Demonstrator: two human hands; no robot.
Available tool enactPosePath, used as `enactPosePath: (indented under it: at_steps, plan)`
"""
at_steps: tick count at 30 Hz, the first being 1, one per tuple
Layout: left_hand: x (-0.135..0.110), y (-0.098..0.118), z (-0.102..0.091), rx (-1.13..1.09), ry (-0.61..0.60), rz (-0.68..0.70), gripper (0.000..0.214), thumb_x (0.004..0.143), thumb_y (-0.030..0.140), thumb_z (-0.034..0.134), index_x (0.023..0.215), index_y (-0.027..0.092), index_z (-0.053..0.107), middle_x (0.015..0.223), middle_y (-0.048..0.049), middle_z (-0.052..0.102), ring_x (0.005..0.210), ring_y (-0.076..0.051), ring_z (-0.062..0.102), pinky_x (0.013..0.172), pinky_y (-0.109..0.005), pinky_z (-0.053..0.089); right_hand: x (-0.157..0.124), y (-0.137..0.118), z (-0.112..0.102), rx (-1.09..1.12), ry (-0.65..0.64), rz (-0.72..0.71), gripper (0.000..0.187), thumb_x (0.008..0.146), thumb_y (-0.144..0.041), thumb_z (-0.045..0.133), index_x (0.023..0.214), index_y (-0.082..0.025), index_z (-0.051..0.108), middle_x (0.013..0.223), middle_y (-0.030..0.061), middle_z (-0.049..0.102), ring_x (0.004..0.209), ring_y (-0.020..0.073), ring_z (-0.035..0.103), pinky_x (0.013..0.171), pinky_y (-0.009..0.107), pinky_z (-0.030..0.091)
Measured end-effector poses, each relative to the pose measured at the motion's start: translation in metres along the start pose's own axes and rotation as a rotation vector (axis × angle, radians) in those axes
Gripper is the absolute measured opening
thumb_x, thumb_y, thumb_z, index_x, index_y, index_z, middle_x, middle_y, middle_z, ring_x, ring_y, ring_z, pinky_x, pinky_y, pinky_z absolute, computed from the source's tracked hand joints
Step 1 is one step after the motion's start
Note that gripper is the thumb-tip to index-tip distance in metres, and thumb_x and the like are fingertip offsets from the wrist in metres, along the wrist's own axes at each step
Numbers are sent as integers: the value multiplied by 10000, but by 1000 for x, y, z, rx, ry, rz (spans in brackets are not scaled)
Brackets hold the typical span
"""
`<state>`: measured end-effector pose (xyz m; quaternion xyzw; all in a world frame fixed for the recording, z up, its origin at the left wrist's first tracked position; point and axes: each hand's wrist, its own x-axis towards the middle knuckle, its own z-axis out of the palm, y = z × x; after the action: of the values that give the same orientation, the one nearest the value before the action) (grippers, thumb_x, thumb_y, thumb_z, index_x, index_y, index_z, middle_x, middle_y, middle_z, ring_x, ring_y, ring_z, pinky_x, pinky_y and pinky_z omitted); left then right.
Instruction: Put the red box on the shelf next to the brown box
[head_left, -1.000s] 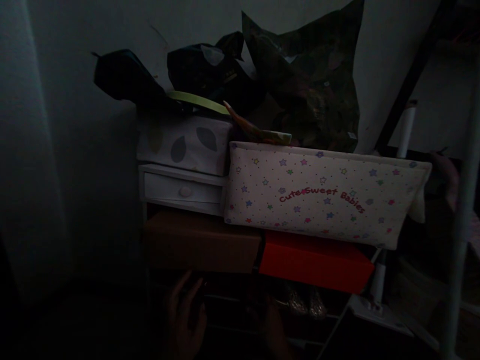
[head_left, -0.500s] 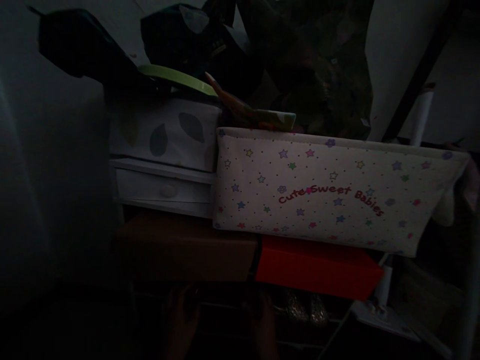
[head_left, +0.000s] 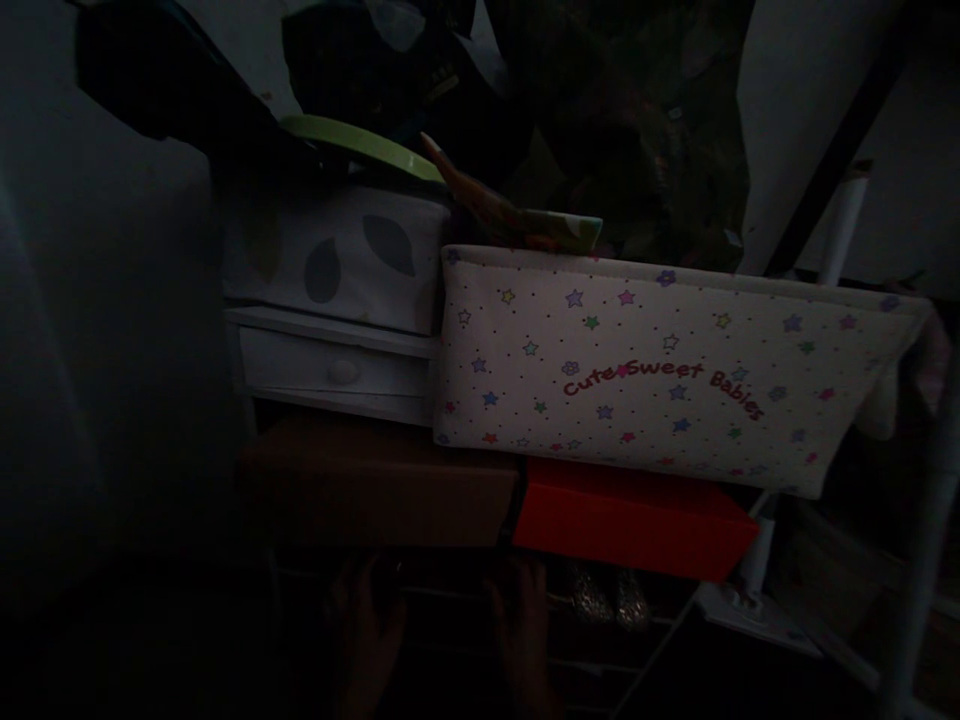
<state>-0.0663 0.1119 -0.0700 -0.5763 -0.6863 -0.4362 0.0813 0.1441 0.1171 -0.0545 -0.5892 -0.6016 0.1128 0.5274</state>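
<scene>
The scene is very dark. My left hand [head_left: 365,630] and my right hand [head_left: 523,625] reach into the shadowed shelf space under a brown box [head_left: 379,485] and a red box [head_left: 634,520]. Something dark lies between the two hands, but I cannot tell what it is or whether either hand grips it. A pair of glittery shoes [head_left: 607,597] stands on the same low shelf just right of my right hand.
A star-printed fabric bin [head_left: 660,370] reading "Cute Sweet Babies" rests on the red box. Left of it stand a white drawer unit [head_left: 334,370] and a leaf-patterned box [head_left: 337,260], with dark bags [head_left: 622,130] piled above. White rack poles [head_left: 919,560] rise at the right.
The view has moved closer and shifted to the left. Both hands have pushed farther in under the boxes, and the left hand's fingers are less raised than a second ago.
</scene>
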Motion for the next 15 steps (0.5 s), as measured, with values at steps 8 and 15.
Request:
enactPosePath:
  at_steps: [8, 15]
  plan:
    - [-1, -10, 13, -131, 36, -215, 606, 832, 356, 505, 1355, 103, 332, 1373, -201, 343, 1317, -399, 345, 1067, -569, 373, 3, -2, -5, -105, 41, -56, 352, 871, -403, 524, 1175, -229, 556, 1196, 119, 539, 1103, 247, 597, 923, 408, 522]
    - [-1, -13, 18, -206, -38, -351, 695, 813, 419, 495, 1385, 66, 316, 1422, -234, 338, 1367, -408, 282, 1104, -573, 310, 10, -2, -1, -307, -65, 1, 464, 884, -492, 447, 1226, -194, 544, 1256, 174, 538, 1038, 314, 637, 780, 448, 572]
